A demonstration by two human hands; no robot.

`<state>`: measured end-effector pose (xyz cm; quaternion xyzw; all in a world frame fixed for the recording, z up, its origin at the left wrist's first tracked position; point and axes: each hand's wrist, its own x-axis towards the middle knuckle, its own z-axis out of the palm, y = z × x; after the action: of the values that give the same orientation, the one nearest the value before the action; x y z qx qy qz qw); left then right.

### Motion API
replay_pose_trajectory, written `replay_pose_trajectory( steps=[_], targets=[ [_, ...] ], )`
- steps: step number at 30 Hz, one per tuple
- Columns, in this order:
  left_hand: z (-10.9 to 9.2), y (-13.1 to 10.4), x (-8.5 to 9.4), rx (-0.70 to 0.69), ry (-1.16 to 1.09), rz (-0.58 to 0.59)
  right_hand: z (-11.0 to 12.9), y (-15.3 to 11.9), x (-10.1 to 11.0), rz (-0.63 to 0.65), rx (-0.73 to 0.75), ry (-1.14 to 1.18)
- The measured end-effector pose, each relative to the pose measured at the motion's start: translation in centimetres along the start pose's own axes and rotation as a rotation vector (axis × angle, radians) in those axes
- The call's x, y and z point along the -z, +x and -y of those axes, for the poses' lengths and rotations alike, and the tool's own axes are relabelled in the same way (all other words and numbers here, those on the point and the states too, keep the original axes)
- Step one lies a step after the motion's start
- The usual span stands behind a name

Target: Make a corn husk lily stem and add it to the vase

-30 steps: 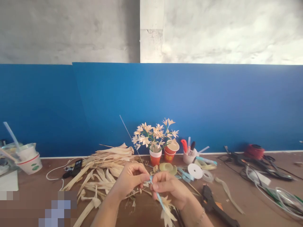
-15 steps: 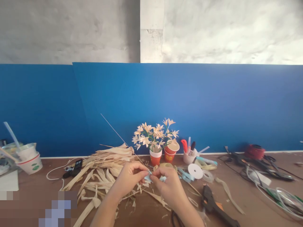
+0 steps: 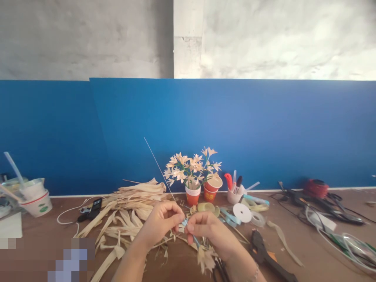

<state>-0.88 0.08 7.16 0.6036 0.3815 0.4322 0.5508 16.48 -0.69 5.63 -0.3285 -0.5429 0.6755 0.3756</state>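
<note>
My left hand (image 3: pixel 167 219) is closed, thumb and fingers pinching a thin wire stem (image 3: pixel 158 166) that slants up and left past the blue panel. Close beside it, my right hand (image 3: pixel 204 229) is closed on the lower part of the same stem, where light blue tape (image 3: pixel 196 240) wraps it. A pale husk flower (image 3: pixel 206 259) hangs head down at the stem's end, below my right fingers. Between the two hands a short bit of blue shows; the fingertips hide the rest.
Dried corn husks (image 3: pixel 141 197) lie heaped at left. Cream flowers (image 3: pixel 190 166) stand in a paper cup (image 3: pixel 193 197). A white spool (image 3: pixel 242 212), blue ribbon (image 3: pixel 231 219), pen cup (image 3: pixel 235 195) and black glue gun (image 3: pixel 264 250) are to the right. Cables (image 3: pixel 317 223) lie further right.
The wire has swung more upright, its tip moving right. My right hand has turned, and the flower now shows beneath it. My left hand has hardly moved.
</note>
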Motion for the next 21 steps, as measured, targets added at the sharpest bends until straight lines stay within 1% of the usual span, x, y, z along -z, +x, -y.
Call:
replay_pose_trajectory(
  steps=[3, 9, 11, 12, 13, 14, 17, 18, 19, 21],
  targets=[
    [0.0, -0.2, -0.1, -0.007, -0.018, 0.042, -0.1, 0.0, 0.2, 0.063, -0.022, 0.07],
    [0.3, -0.4, 0.1, -0.038, 0.028, 0.086, -0.2, 0.0, 0.1, 0.133, -0.064, 0.125],
    [0.3, -0.4, 0.1, -0.047, 0.053, 0.092, -0.3, 0.0, 0.1, 0.153, -0.07, 0.102],
    [0.3, -0.3, 0.1, -0.051, 0.064, 0.088, -0.3, 0.0, 0.0, 0.143, -0.057, 0.059],
    [0.3, -0.3, 0.1, -0.054, 0.071, 0.077, -0.3, 0.0, -0.1, 0.108, -0.034, -0.007],
    [0.4, -0.2, 0.0, -0.055, 0.075, 0.062, -0.3, 0.1, -0.3, 0.044, 0.001, -0.095],
    [0.6, 0.1, -0.1, -0.056, 0.085, 0.02, -0.3, 0.3, -0.8, -0.237, 0.117, -0.388],
    [0.7, 0.2, -0.1, -0.05, 0.092, 0.008, -0.2, 0.3, -1.0, -0.311, 0.143, -0.461],
    [0.7, 0.3, -0.1, -0.035, 0.101, 0.0, -0.2, 0.3, -1.2, -0.361, 0.162, -0.515],
    [0.8, 0.3, 0.1, 0.017, 0.116, -0.007, 0.0, 0.2, -1.5, -0.391, 0.184, -0.578]
  ],
)
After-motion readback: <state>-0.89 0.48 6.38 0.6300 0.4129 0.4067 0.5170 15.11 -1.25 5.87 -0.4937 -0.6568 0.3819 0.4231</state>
